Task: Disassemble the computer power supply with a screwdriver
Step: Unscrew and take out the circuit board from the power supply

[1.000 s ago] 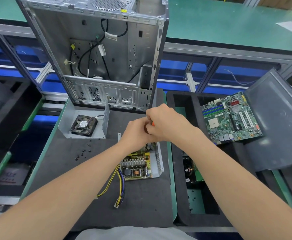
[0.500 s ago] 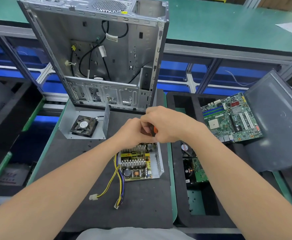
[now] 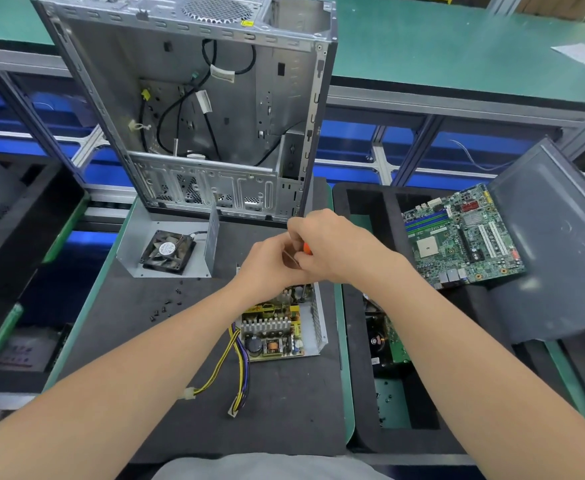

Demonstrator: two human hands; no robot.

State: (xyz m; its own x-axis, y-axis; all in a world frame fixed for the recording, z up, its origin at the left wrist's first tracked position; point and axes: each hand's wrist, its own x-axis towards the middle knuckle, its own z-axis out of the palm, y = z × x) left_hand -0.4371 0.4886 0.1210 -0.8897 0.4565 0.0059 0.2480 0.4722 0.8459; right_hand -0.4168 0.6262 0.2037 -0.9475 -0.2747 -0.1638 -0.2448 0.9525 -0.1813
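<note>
Fingers (image 3: 298, 230) of right hand (image 3: 332, 251) curled round orange screwdriver (image 3: 307, 248) handle. Left hand (image 3: 270, 265) pinches it from 9 o'clock, both over 12 o'clock end of open power supply (image 3: 277, 330).

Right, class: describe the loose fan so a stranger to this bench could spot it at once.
Find the open computer case at the back. Before its left side lies a grey metal cover, and the fan sits inside it. Its neighbours are tiny screws; it is a black square with blades and a round white hub label.
</note>
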